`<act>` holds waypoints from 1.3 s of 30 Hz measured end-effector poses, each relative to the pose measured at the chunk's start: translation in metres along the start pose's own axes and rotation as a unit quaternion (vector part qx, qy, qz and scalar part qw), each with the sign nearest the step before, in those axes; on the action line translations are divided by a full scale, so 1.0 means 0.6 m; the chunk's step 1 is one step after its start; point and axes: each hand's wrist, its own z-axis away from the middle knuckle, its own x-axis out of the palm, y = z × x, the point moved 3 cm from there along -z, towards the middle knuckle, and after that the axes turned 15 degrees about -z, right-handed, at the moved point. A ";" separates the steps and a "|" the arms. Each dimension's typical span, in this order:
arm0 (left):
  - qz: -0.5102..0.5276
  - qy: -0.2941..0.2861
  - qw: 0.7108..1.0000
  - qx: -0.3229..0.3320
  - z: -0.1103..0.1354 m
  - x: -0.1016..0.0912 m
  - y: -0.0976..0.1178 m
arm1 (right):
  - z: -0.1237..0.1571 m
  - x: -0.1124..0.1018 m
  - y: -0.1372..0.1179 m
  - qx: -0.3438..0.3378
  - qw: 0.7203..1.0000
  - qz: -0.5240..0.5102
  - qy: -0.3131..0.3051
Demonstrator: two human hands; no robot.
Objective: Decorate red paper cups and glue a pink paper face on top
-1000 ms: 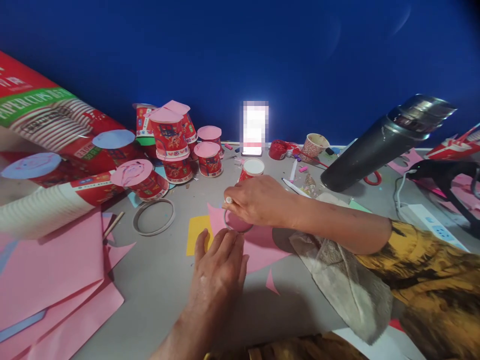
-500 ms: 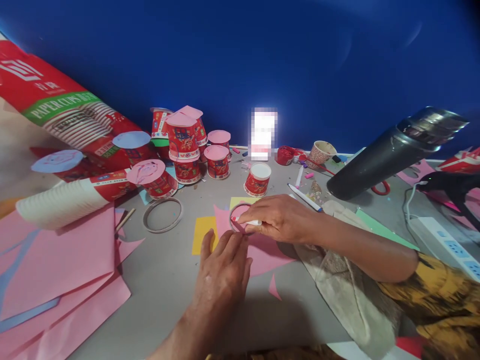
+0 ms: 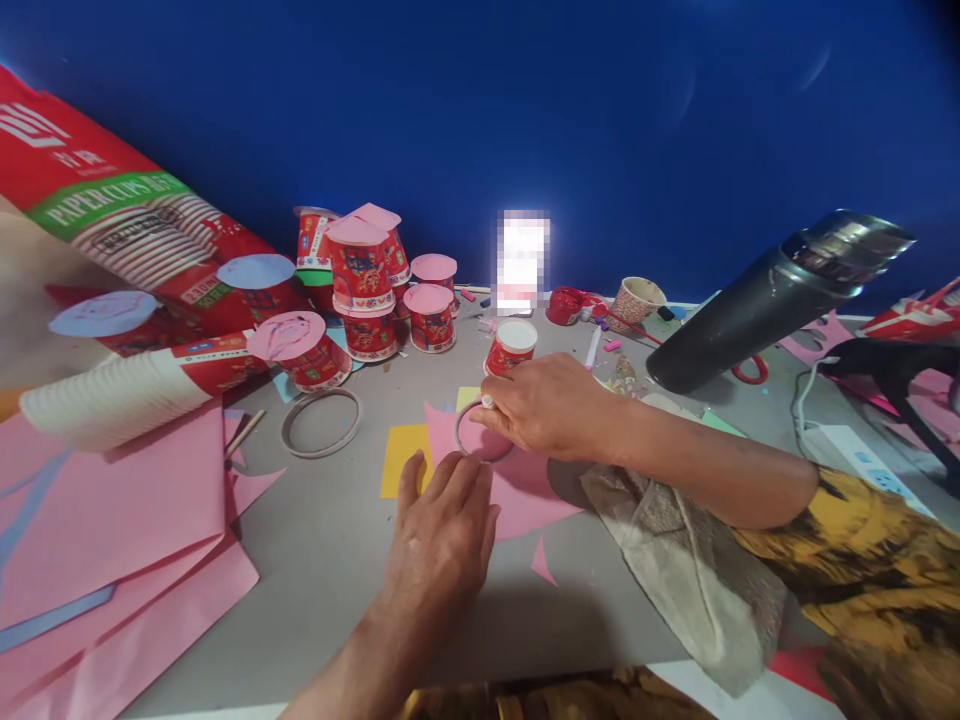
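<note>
My left hand [image 3: 442, 530] lies flat and open on the grey table, its fingertips resting at the near edge of a tape ring [image 3: 460, 432]. The ring sits on a cut pink paper sheet [image 3: 525, 495], which overlaps a yellow paper piece [image 3: 401, 460]. My right hand [image 3: 544, 405] is closed around a small white marker [image 3: 487, 402], whose tip touches the ring's far rim. A red paper cup [image 3: 511, 348] stands upright just behind the right hand.
Another tape ring [image 3: 321, 422] lies to the left. Red cups with pink lids [image 3: 360, 280] are stacked at the back, cup sleeves [image 3: 112, 390] and pink sheets [image 3: 112, 530] at left. A dark flask [image 3: 772, 300], power strip [image 3: 862, 455] and cloth [image 3: 690, 560] are at right.
My right hand has moved the marker around the ring, from its left side to the near right side and back to the far rim. My left hand stayed pressed in place.
</note>
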 end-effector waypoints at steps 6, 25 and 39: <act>-0.002 -0.008 1.000 0.016 -0.005 -0.008 -0.002 | -0.016 -0.007 -0.016 0.019 0.999 -0.034 -0.035; 0.104 -0.035 0.994 -0.029 -0.019 -0.025 -0.035 | 0.112 0.020 0.075 0.012 0.899 -0.375 0.225; -0.101 -0.152 0.983 -0.023 -0.120 0.004 -0.031 | 0.184 0.128 0.139 0.140 0.921 -0.255 0.261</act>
